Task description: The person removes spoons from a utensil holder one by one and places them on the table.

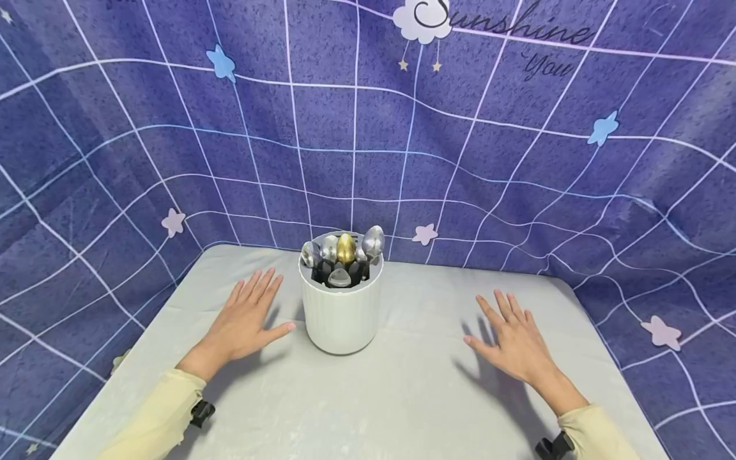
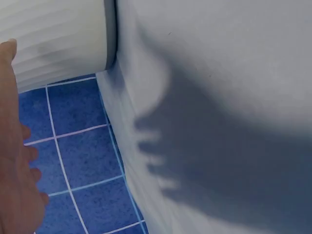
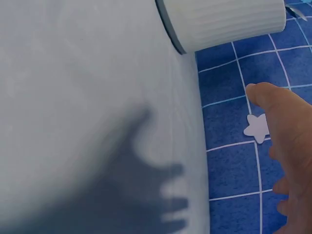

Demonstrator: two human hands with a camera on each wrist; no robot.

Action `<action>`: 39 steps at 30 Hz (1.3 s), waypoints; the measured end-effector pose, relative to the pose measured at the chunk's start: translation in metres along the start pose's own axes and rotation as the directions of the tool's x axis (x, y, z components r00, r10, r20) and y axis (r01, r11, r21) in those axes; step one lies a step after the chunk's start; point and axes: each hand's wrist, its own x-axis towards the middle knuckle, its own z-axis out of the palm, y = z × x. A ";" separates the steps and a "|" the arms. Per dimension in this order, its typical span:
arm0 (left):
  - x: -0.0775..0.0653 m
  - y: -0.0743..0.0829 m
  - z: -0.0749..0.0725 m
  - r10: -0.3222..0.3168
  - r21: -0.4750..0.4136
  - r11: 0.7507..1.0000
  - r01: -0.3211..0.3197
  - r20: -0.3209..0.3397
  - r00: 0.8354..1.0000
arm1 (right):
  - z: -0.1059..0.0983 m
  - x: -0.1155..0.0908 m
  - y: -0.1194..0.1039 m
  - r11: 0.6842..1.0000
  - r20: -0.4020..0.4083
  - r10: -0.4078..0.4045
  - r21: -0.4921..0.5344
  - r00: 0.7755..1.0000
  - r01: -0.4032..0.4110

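Observation:
A white ribbed utensil holder (image 1: 342, 322) stands upright on the table, and its side also shows in the left wrist view and the right wrist view. Several spoons stand in it, bowls up: a gold spoon (image 1: 346, 248) in the middle, a silver spoon (image 1: 373, 241) at the right and others around them. Left of the holder, my left hand (image 1: 244, 322) hovers palm down above the table, fingers straight, thumb pointing at the holder without touching it. Farther off on the right, my right hand (image 1: 514, 342) hovers likewise with spread fingers. Both hands hold nothing.
A pale grey cloth covers the table (image 1: 356, 409), and shadows of both hands fall on it. Behind and at the sides hangs a blue-purple curtain (image 1: 322, 160) with a grid and star pattern. Black straps (image 1: 202, 413) sit at both wrists.

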 end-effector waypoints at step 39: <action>0.055 0.027 -0.086 0.084 -0.516 0.843 -0.153 -0.154 0.984 | -0.094 0.084 -0.077 0.936 -0.095 -0.292 0.174 0.952 0.305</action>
